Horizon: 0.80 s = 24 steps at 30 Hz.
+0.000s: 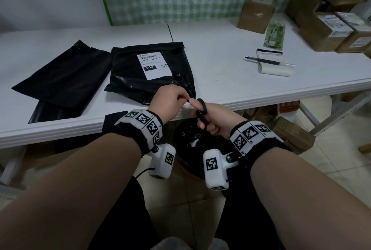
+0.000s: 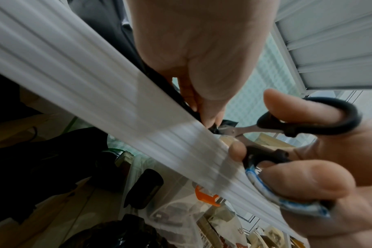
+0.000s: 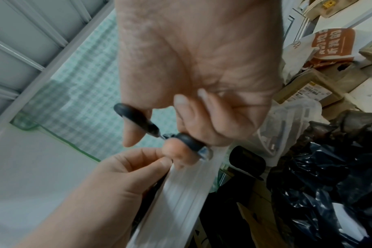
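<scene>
A black plastic mailer [image 1: 128, 81] with a white shipping label [image 1: 153, 65] lies on the white table [image 1: 220, 81], its near corner at the front edge. My left hand [image 1: 185, 98] pinches that corner between thumb and fingers [image 2: 208, 115]. My right hand [image 1: 202, 118] grips black-handled scissors [image 1: 202, 109], thumb through one loop and fingers through the other. In the left wrist view the scissors [image 2: 304, 120] have their blades at a scrap of black plastic [image 2: 228, 123] beside my left fingertips. The blade tips are hidden.
Empty black bags [image 1: 66, 77] lie at the table's left. A pen [image 1: 267, 61] on a white roll, a green packet [image 1: 274, 35] and cardboard boxes [image 1: 259, 10] sit at the right. A black-lined bin [image 1: 192, 149] stands under the table edge below my hands.
</scene>
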Each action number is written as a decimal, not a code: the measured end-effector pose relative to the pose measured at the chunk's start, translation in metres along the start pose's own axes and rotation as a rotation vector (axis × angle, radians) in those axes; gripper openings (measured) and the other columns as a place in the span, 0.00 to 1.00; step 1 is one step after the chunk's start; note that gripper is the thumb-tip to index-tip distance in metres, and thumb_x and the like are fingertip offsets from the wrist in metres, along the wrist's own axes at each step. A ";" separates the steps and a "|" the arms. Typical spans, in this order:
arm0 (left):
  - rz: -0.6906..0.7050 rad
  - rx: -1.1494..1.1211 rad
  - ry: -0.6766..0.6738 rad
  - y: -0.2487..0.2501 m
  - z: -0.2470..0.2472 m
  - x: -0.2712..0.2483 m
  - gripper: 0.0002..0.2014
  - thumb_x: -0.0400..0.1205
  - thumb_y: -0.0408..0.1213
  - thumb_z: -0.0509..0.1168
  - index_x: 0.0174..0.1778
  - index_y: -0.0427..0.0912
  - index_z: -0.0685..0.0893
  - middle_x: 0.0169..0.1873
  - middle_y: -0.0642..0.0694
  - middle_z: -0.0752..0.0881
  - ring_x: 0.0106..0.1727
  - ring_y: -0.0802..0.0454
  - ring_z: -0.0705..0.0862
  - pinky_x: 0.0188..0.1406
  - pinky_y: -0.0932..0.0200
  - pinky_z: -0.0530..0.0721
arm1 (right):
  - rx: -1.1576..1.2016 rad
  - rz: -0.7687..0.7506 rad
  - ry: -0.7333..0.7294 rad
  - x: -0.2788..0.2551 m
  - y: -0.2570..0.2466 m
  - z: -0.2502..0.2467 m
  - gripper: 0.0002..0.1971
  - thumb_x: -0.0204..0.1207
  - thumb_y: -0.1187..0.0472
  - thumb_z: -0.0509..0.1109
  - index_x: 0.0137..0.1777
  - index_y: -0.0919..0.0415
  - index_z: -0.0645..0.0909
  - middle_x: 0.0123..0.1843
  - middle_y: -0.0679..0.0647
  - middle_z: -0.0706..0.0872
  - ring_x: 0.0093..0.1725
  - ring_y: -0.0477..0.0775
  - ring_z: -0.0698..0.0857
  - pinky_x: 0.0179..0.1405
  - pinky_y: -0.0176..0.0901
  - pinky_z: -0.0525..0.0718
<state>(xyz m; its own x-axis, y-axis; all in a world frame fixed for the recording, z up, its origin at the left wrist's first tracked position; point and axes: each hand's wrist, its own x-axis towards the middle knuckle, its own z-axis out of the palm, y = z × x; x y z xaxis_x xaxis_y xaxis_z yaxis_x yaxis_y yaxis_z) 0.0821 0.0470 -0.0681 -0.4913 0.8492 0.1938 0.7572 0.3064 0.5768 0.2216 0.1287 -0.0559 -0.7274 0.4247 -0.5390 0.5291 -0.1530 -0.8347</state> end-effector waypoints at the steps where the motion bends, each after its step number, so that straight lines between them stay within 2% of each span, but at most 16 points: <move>1: -0.009 -0.011 -0.006 0.000 -0.001 -0.001 0.08 0.78 0.31 0.65 0.46 0.42 0.89 0.44 0.48 0.88 0.46 0.56 0.81 0.48 0.66 0.72 | -0.007 0.004 0.001 0.000 -0.002 0.000 0.23 0.71 0.32 0.65 0.44 0.54 0.78 0.24 0.51 0.75 0.17 0.44 0.62 0.14 0.32 0.57; 5: -0.038 -0.076 -0.028 0.000 -0.005 -0.001 0.07 0.77 0.30 0.67 0.46 0.42 0.89 0.41 0.48 0.88 0.43 0.57 0.81 0.42 0.70 0.72 | -0.028 0.004 0.023 0.001 -0.009 0.004 0.24 0.72 0.32 0.64 0.45 0.55 0.77 0.23 0.51 0.76 0.15 0.44 0.63 0.14 0.32 0.59; 7: -0.050 -0.105 -0.031 -0.001 -0.006 -0.001 0.06 0.77 0.30 0.68 0.45 0.42 0.89 0.39 0.50 0.86 0.42 0.58 0.81 0.36 0.78 0.71 | -0.028 0.002 0.034 0.001 -0.009 0.007 0.24 0.72 0.32 0.63 0.44 0.55 0.76 0.23 0.51 0.76 0.15 0.44 0.63 0.14 0.32 0.58; 9: -0.058 -0.140 -0.033 -0.002 -0.007 0.000 0.06 0.76 0.30 0.68 0.42 0.43 0.89 0.37 0.52 0.85 0.39 0.59 0.80 0.35 0.83 0.72 | -0.026 -0.020 0.049 0.002 -0.008 0.009 0.23 0.74 0.34 0.64 0.44 0.56 0.77 0.22 0.51 0.76 0.15 0.44 0.62 0.14 0.32 0.57; 14: -0.062 -0.192 -0.058 -0.002 -0.008 0.000 0.05 0.76 0.29 0.69 0.41 0.41 0.90 0.31 0.56 0.83 0.36 0.60 0.80 0.36 0.79 0.74 | -0.007 -0.046 0.057 0.000 -0.008 0.007 0.20 0.74 0.37 0.66 0.44 0.56 0.78 0.22 0.51 0.75 0.15 0.43 0.61 0.13 0.31 0.56; 18: -0.086 -0.231 -0.078 -0.004 -0.012 0.001 0.04 0.75 0.29 0.71 0.44 0.37 0.89 0.33 0.53 0.84 0.35 0.61 0.79 0.35 0.80 0.73 | 0.000 -0.031 0.034 0.000 -0.015 0.008 0.23 0.72 0.34 0.65 0.46 0.57 0.76 0.22 0.51 0.76 0.14 0.44 0.61 0.14 0.32 0.56; 21: -0.116 -0.280 -0.094 -0.005 -0.017 0.000 0.04 0.75 0.29 0.71 0.43 0.37 0.89 0.37 0.46 0.87 0.39 0.56 0.81 0.36 0.78 0.75 | -0.026 -0.029 0.035 -0.001 -0.017 0.012 0.25 0.73 0.33 0.63 0.47 0.57 0.75 0.22 0.52 0.76 0.15 0.45 0.62 0.17 0.34 0.57; 24: -0.137 -0.307 -0.106 -0.006 -0.018 -0.001 0.03 0.75 0.29 0.71 0.42 0.39 0.89 0.34 0.50 0.86 0.40 0.56 0.81 0.36 0.79 0.75 | -0.031 -0.028 0.025 -0.003 -0.017 0.015 0.25 0.73 0.32 0.61 0.47 0.57 0.74 0.22 0.52 0.77 0.16 0.46 0.62 0.18 0.35 0.57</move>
<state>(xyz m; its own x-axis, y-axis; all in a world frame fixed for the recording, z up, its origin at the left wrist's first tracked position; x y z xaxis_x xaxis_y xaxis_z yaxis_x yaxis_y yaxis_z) 0.0702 0.0364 -0.0570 -0.5197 0.8541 0.0237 0.5147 0.2908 0.8066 0.2084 0.1170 -0.0422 -0.7311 0.4504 -0.5125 0.5225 -0.1134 -0.8451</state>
